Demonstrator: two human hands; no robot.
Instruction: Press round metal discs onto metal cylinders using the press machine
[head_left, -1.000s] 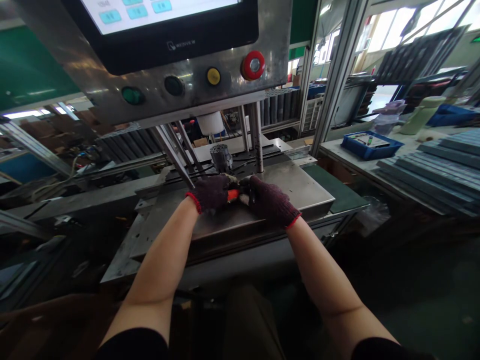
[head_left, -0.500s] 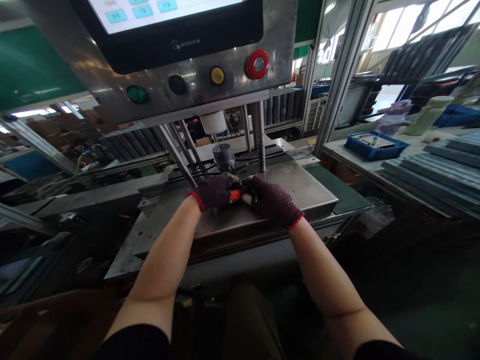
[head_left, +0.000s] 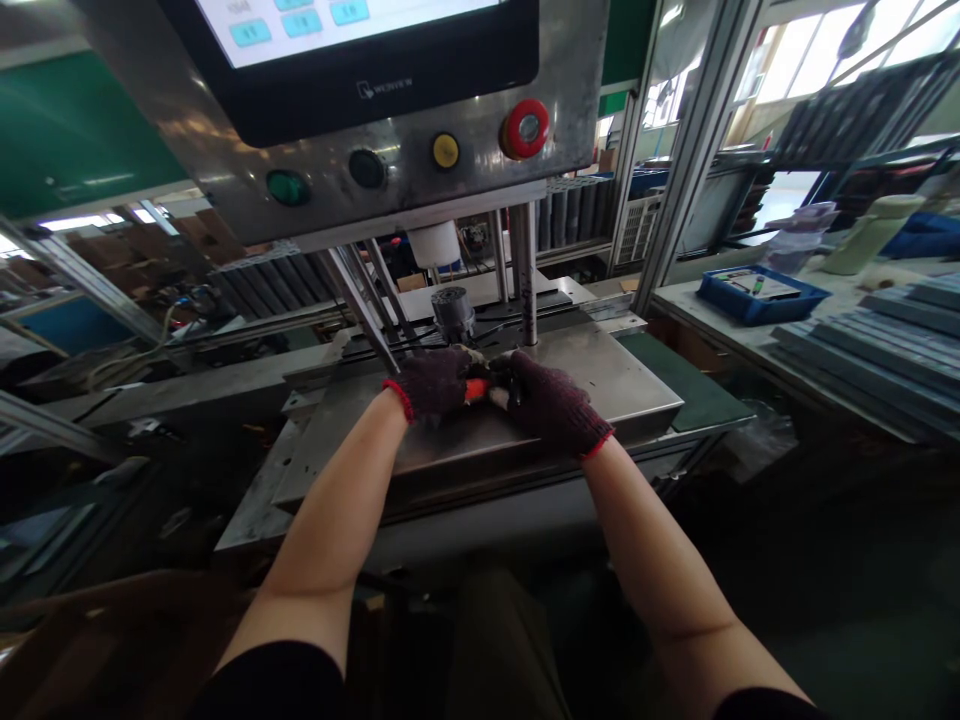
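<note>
Both my hands wear dark purple knit gloves with red cuffs and meet over the metal machine plate [head_left: 600, 375]. My left hand [head_left: 435, 383] has its fingers closed; a small orange-red patch shows at its fingertips, and I cannot tell if it is part of the glove or a held item. My right hand [head_left: 553, 400] is closed too, its fingertips close against the left ones. Whatever lies between them is hidden. Just behind the hands stands a dark round metal fixture [head_left: 452, 312], under a white cylindrical press head [head_left: 435, 245].
A control panel [head_left: 337, 190] with a screen, a yellow button [head_left: 445, 151] and a red emergency stop [head_left: 526, 129] hangs above. Steel columns [head_left: 528, 280] flank the fixture. On the right bench are a blue tray [head_left: 763, 296], a green bottle [head_left: 874, 235] and stacked grey panels [head_left: 885, 340].
The whole view has shifted slightly, so everything appears a little further right. My hands stay together in the same place on the plate, with hardly any change in pose.
</note>
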